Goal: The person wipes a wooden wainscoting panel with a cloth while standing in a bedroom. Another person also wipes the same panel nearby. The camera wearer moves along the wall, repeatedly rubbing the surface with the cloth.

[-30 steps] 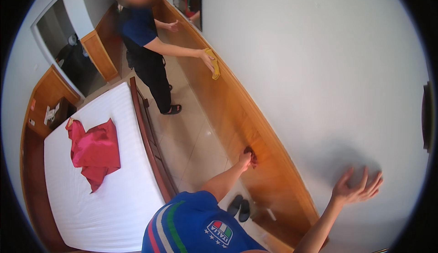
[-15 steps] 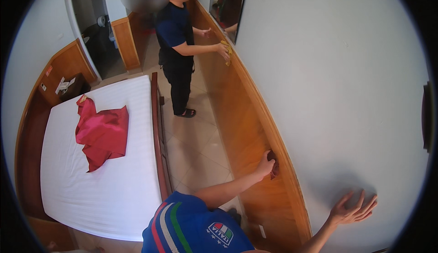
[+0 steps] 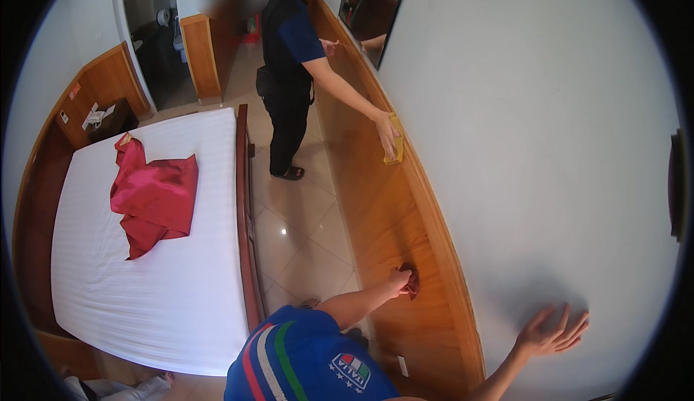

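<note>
My left hand (image 3: 397, 279) is closed around a dark red cloth (image 3: 411, 283) and presses it against the brown wood wall panel (image 3: 426, 314), below the panel's top ledge. Higher up on the right, my right hand (image 3: 555, 333) rests against the white wall (image 3: 542, 184) with its fingers spread and nothing in it. Farther along the same panel, a person in dark clothes (image 3: 283, 76) reaches out and holds a yellow cloth (image 3: 394, 141) on the ledge.
To the left stands a bed with a white sheet (image 3: 130, 314) and a dark wooden footboard (image 3: 244, 206); a shiny red cloth (image 3: 163, 191) lies on it. Tiled floor (image 3: 303, 249) runs between bed and panel. A dark screen (image 3: 374, 11) hangs on the wall. Pale trousers (image 3: 137, 389) show at lower left.
My left hand has moved the dark red cloth down and toward me on the panel. The other person's yellow cloth has come nearer along the ledge. My right hand stays on the wall.
</note>
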Tool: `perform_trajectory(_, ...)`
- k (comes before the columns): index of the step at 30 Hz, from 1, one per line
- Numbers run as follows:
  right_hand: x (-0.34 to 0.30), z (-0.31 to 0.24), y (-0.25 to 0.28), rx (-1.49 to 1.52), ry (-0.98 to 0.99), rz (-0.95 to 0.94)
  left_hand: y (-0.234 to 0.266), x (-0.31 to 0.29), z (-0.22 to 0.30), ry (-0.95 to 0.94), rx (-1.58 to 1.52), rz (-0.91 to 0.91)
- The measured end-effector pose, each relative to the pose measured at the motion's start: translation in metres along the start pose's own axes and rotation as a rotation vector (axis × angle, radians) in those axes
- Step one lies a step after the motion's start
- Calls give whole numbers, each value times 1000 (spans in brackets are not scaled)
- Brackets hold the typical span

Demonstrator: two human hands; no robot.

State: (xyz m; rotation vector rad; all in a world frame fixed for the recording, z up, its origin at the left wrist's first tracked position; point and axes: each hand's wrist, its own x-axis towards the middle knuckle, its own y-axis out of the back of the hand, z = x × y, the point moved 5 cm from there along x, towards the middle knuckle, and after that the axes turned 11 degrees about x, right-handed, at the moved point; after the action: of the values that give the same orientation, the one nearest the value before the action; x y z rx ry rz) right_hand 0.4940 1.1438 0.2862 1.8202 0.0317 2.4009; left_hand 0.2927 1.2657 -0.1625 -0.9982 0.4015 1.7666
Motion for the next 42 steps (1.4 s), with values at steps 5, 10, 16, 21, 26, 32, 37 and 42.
perform_trajectory(5, -2, 0, -7, -26, 37, 36, -13, 6, 16, -6, -35, -236)
perform_trajectory(10, -1, 4, 4, -45, 43, 16, -15, -40, 49, -282, 6, -309)
perform_trajectory(16, 16, -9, -19, 90, 93, -4, -2, 74, -3, -70, -184, -593)
perform_trajectory(21, 4, 2, -9, -1, 5, -42, -27, -18, 27, -49, 85, -760)
perform_trajectory(26, -7, -13, 8, 415, -132, -88, -35, -113, 58, -373, 36, -490)
perform_trajectory(32, -148, -71, 82, 645, -572, -626, -11, 39, -20, -53, 86, -452)
perform_trajectory(37, -293, -105, 188, 439, -1193, -953, -27, 23, -35, 97, 52, -630)
perform_trajectory(42, -351, -127, 240, 424, -1599, -962, -42, -104, 2, -257, 229, -573)
